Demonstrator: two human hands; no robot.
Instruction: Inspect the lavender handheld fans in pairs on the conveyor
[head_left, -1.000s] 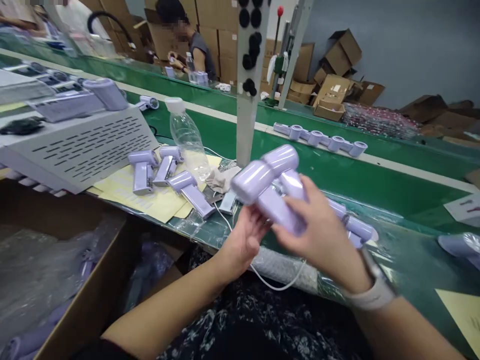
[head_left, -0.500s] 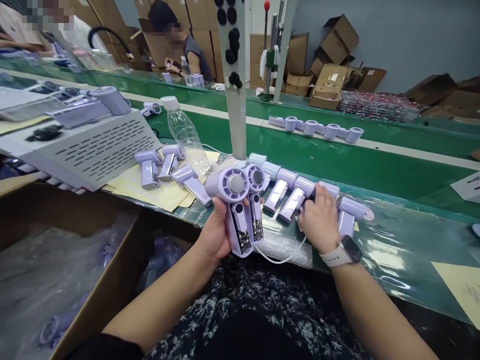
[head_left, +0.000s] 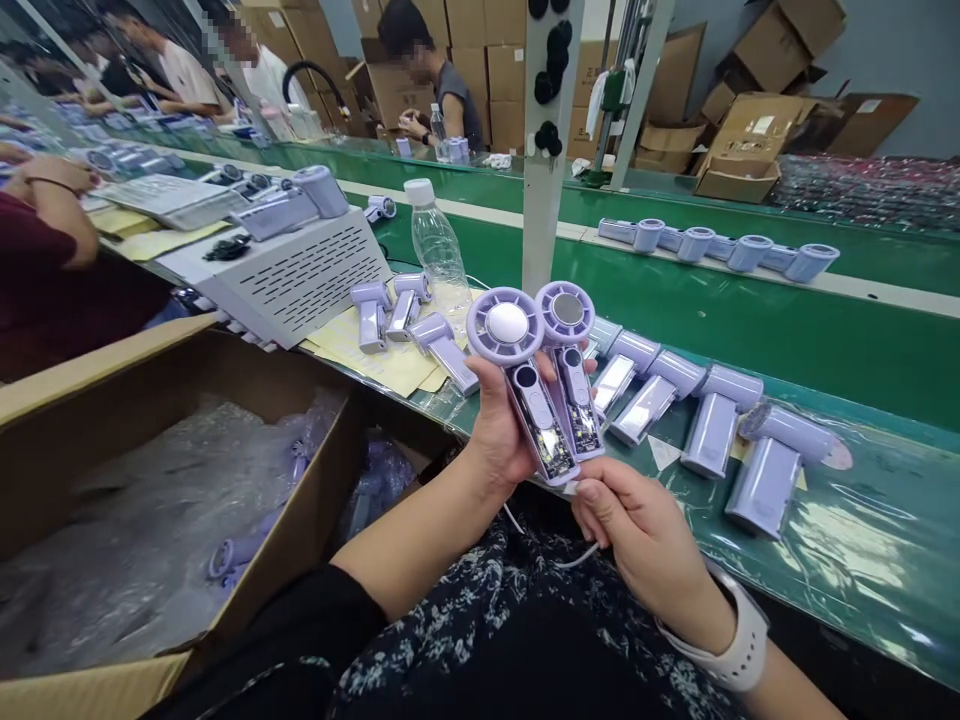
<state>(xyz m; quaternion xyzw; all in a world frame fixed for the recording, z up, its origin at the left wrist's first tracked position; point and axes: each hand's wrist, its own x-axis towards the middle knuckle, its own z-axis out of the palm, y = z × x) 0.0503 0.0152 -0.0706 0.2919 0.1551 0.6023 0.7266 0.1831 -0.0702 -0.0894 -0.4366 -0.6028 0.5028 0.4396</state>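
My left hand [head_left: 501, 425] is closed around two lavender handheld fans, side by side with their round heads up. The nearer fan [head_left: 523, 380] has a silver centre disc and an opened handle front showing a circuit board. Just behind it is the second fan [head_left: 574, 375], its board also bare. At the bottom ends of the handles, my right hand [head_left: 630, 530] pinches the end of a white cable [head_left: 577, 558]; the fingers hide its tip. Several more fans lie in a row to the right, among them one lavender fan [head_left: 772, 470] nearest my right wrist.
A clear plastic bottle [head_left: 439, 240] stands behind three fans on yellow paper [head_left: 337, 335]. Left are a grey slotted metal box [head_left: 300, 285] and a cardboard box [head_left: 277, 540] with plastic-wrapped fans. A post [head_left: 551, 170] rises ahead; more fans line the green conveyor [head_left: 675, 300]. People work nearby.
My right hand has left the row of fans and come to the bottom of the held fans, onto the cable. The view has swung left, bringing a maroon-sleeved person into sight.
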